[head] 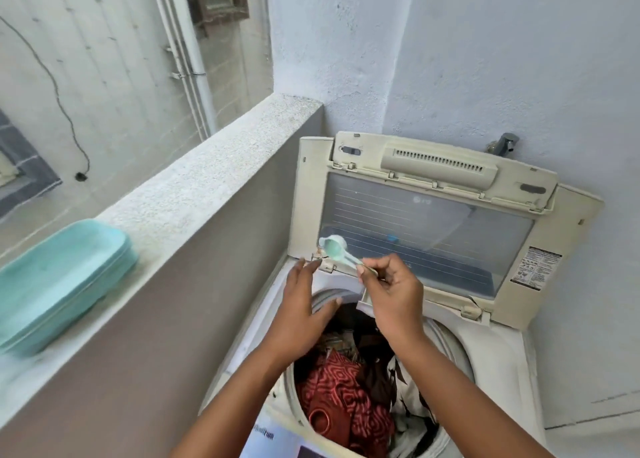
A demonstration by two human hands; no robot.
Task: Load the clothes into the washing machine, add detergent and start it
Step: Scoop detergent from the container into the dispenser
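A cream top-loading washing machine stands with its lid raised against the wall. Its drum holds clothes: a red patterned cloth in front, dark and white pieces beside it. My right hand pinches the handle of a pale green detergent scoop, held above the drum's back left corner with the bowl pointing away. My left hand hovers flat over the drum's left rim, fingers spread, holding nothing. A small drawer at the drum's back edge sits partly behind my right hand.
A teal lidded plastic box rests on the speckled ledge left of the machine. A metal tap sticks out of the wall behind the lid. Blue-white walls close in the back and right side.
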